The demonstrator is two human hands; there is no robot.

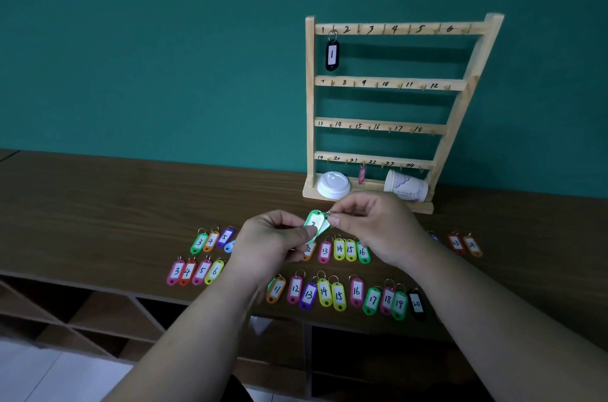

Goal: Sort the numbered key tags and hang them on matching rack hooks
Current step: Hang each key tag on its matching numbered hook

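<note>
The number on the green tag point(314, 224), held just below the middle of the frame, is too blurred to read, and a second pale green piece shows behind it. Both hands cover parts of the rows of coloured tags point(324, 293) lying on the brown table point(98, 204). The left hand point(273, 237) pinches the tag's lower end between thumb and fingers. The right hand point(371, 230) pinches its metal ring, fingers curled. Both forearms reach in from the bottom edge. Behind them at the upper right stands a wooden rack point(309, 105), where a black tag point(332, 54) hangs on hook 1. A small pink tag point(362, 175) on the bottom rail is unreadable.
</note>
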